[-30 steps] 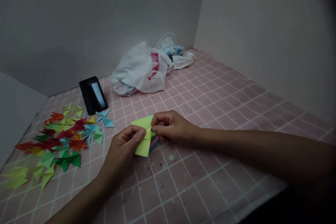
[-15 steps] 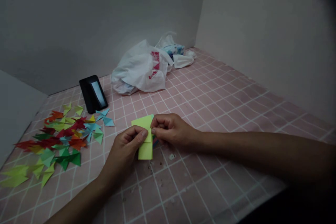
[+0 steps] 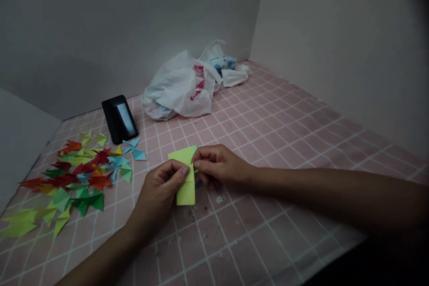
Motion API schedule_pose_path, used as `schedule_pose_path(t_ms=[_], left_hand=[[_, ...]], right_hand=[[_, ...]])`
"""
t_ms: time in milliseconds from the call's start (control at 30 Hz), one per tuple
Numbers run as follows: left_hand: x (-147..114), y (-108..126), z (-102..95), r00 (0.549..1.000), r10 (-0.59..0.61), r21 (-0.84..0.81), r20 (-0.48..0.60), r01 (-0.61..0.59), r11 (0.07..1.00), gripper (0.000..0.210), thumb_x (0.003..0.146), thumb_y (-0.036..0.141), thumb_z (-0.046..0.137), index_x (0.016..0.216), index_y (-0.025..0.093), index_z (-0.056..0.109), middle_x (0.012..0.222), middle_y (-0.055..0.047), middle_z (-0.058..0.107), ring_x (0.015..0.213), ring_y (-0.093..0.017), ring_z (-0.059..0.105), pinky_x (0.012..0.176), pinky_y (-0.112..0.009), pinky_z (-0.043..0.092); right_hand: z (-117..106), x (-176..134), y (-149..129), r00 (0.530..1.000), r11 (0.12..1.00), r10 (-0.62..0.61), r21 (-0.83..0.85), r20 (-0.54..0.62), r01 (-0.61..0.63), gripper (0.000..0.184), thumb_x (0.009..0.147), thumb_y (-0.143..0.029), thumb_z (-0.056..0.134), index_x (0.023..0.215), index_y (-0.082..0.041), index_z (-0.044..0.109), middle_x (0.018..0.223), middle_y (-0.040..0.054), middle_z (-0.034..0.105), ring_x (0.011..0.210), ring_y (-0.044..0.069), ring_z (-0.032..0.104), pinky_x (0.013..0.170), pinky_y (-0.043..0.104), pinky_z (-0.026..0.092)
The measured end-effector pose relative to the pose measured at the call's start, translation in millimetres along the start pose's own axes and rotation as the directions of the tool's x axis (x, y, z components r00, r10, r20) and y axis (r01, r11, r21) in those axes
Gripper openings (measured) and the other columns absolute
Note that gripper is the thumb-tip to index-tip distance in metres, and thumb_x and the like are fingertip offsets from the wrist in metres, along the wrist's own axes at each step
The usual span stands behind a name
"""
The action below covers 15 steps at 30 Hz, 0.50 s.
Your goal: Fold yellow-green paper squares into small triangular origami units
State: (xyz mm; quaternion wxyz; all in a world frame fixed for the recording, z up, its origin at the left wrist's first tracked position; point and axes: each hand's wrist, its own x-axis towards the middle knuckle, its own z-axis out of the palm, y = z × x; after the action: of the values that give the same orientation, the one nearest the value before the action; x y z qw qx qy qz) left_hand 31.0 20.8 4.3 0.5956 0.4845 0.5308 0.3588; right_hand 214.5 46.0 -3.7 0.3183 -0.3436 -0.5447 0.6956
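Yellow-green folded paper (image 3: 186, 194), with flat rectangular panels, was between two bare hands, nearer the left edge of the pink surface with white grid lines (image 3: 284, 143) than the right. From my remote station, through the head view, I saw its long axis run away from the near edge towards the far one. The paper lay to the right of the left hand (image 3: 157, 187) and to the left of the right hand (image 3: 228, 167). Neither was nearer, as both touched it: the left thumb pressed its face against bent fingers, while the right thumb and forefinger pinched its right edge. I could not tell whether it was one sheet or several. Something blue and green (image 3: 197, 180) showed just under the right hand, mostly hidden.

Along the left edge lay a spread of small folded paper shapes (image 3: 83, 168) in red, orange, yellow, green and light blue. A black rectangular phone-like device (image 3: 112, 120) sat near the far left corner. At the far edge, a crumpled white plastic bag (image 3: 174, 89) carried red print I could not read; markings on the blue-and-white packet (image 3: 224, 63) beside it were too small. No brand was legible.
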Motion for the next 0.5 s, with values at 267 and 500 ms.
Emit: schedule_pose_path(t_ms=[267, 500], left_hand=[[-0.4, -1.2, -0.4, 0.996, -0.026, 0.043, 0.083, 0.022, 0.999, 0.031, 0.08, 0.046, 0.073, 0.073, 0.017, 0.067, 0.064, 0.001, 0.058, 0.055, -0.009, 0.043, 0.05, -0.02, 0.032], [1.5, -2.0, -1.3, 0.989, -0.016, 0.006, 0.149, 0.015, 1.0, 0.028, 0.084, 0.043, 0.07, 0.074, 0.017, 0.067, 0.066, 0.002, 0.058, 0.056, -0.008, 0.042, 0.051, -0.019, 0.033]], right_hand=[[-3.4, 0.3, 2.9, 0.999, 0.997, -0.028, -0.076, 0.039, 0.03, 0.023, 0.089, -0.032, 0.061, 0.074, -0.017, 0.054, 0.052, -0.0061, 0.053, 0.04, 0.006, 0.047, 0.038, 0.017, 0.036], [-1.7, -1.8, -0.4, 0.994, 0.976, -0.107, -0.194, -0.035, 0.098, 0.026, 0.089, -0.026, 0.057, 0.066, -0.017, 0.051, 0.05, -0.0061, 0.051, 0.042, 0.005, 0.044, 0.042, 0.017, 0.033]])
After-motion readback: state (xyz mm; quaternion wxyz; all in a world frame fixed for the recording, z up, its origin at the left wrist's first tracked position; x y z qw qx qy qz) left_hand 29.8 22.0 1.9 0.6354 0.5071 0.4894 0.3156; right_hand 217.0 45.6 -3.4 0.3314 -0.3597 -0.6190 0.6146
